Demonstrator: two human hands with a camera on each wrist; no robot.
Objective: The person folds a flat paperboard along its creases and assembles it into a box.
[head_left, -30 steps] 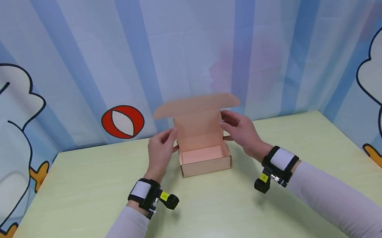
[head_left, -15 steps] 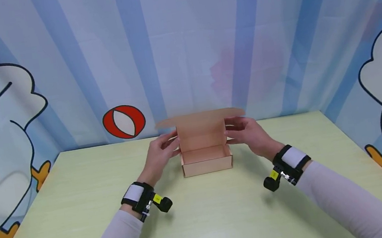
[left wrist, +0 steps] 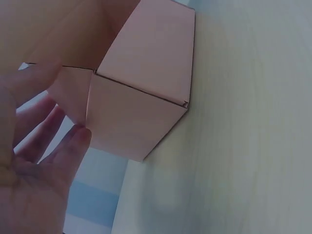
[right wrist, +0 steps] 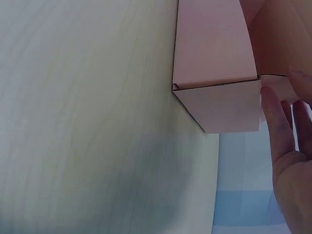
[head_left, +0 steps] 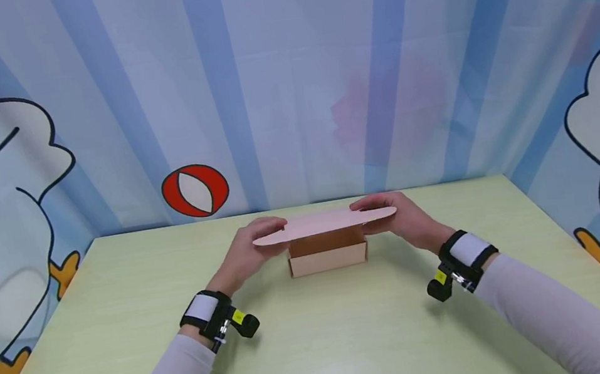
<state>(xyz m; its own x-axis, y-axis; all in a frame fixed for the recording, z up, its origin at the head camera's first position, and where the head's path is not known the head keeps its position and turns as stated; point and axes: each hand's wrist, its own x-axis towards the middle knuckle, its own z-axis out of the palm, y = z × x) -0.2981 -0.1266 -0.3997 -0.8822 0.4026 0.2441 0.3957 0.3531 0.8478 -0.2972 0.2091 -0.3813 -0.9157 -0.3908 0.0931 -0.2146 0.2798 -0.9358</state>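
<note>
A small pinkish-brown cardboard box (head_left: 329,260) stands on the table, its lid (head_left: 323,224) tipped forward over the tray with a gap at the front. The lid's long front flap sticks out past both sides. At the box's left side, my left hand (head_left: 246,252) holds the lid's edge; the left wrist view shows the thumb at a small side flap (left wrist: 73,90) and other fingers behind. My right hand (head_left: 406,222) holds the opposite edge. In the right wrist view, a fingertip meets the corner of the side wall (right wrist: 224,107). The box's back is hidden.
The pale wood-grain table (head_left: 344,345) ends at a far edge close behind the box. Beyond hangs a blue striped curtain (head_left: 285,75) printed with a red and white ball (head_left: 195,191). Wrist straps (head_left: 206,316) carry small black cameras on both arms.
The lid has swung from upright down toward me, with both hands moving down along it. The forearms have spread slightly apart, while the box's tray has stayed nearly in place.
</note>
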